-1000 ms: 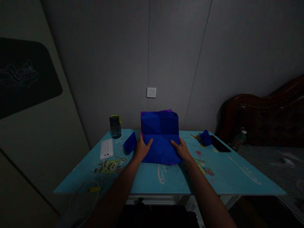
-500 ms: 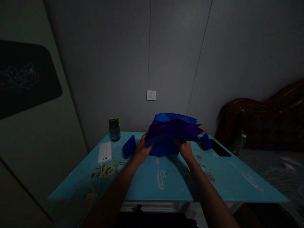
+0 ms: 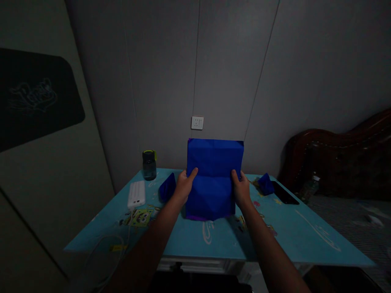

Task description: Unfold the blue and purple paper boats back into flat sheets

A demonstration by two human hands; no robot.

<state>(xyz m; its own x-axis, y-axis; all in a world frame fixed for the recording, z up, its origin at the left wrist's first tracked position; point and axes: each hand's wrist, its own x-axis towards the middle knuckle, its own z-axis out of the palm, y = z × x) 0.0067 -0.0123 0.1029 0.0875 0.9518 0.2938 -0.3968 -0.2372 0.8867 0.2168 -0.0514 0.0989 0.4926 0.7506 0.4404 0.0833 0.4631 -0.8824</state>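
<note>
The blue paper (image 3: 214,162) is held up before me, nearly upright, above the middle of the blue table (image 3: 189,244); whether its lower edge touches the table, I cannot tell. A little purple shows along this edge. I see the left hand (image 3: 184,186) grasping one side of the paper and the right hand (image 3: 241,190) grasping the other, both thumbs on the front. Just beside the left hand lies a folded blue piece (image 3: 168,188); farther out are a white power bank (image 3: 136,194) and a dark bottle (image 3: 149,166). On the right, another blue piece (image 3: 265,184) lies beside a black phone (image 3: 284,192).
</note>
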